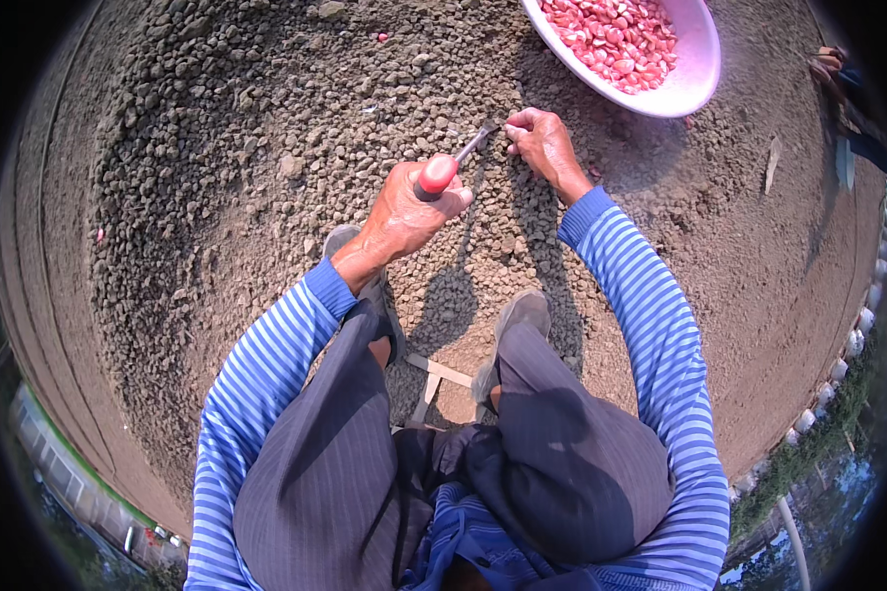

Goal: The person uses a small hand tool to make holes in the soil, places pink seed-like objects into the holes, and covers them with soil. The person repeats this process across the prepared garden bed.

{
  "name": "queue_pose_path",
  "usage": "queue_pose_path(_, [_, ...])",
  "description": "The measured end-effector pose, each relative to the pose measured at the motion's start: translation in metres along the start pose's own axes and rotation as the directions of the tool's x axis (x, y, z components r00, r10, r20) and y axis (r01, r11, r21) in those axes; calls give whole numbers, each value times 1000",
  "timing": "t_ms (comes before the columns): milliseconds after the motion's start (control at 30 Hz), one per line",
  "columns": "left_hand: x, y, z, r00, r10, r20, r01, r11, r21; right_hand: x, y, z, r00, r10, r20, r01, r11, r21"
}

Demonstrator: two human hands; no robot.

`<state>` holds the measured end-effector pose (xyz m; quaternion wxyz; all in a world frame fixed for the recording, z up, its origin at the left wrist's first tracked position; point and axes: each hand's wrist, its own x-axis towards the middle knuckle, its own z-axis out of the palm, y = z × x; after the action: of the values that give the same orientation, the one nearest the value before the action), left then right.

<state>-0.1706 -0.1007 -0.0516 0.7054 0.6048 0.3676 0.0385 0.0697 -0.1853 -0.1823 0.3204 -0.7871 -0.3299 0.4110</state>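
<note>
My left hand point(419, 208) grips the red and dark handle of a small hand tool point(437, 176). Its thin metal shaft slants up and right, and its tip is at the crumbly soil beside my right fingers. My right hand point(543, 144) is low over the soil, thumb and fingertips pinched together; whether something small is between them is hidden. Beyond it, to the upper right, stands a pale pink basin point(684, 85) holding many pink-coated pieces that look like garlic cloves point(621, 44).
Loose clods of soil point(192, 148) cover the ground. Between my shoes point(523, 314) shows part of a flat-barred stool frame point(443, 371). Another person point(839, 81) is partly visible at the right edge. White bags point(855, 342) line the plot's border.
</note>
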Motion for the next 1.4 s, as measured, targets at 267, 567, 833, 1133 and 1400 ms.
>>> queue_pose_path(267, [18,12,-11,999,-1,-47,1,1000,-12,4,-12,12,995,-46,-85,20,956,-291])
queue_pose_path(567, [20,34,-7,992,-83,-93,80,996,-26,6,-19,39,938,15,-347,-140,930,-339])
queue_pose_path(833, [-53,60,-34,986,99,-136,-114,988,-106,20,-20,45,972,-60,-227,-78,831,-551])
queue_pose_path(1133, [-112,54,-62,990,51,-134,-73,983,-167,21,-15,47,954,-175,-242,-16,781,-624])
queue_pose_path(1400, [-132,49,-76,996,21,-89,-32,992,-125,24,-16,47,952,-158,-263,-36,795,-605])
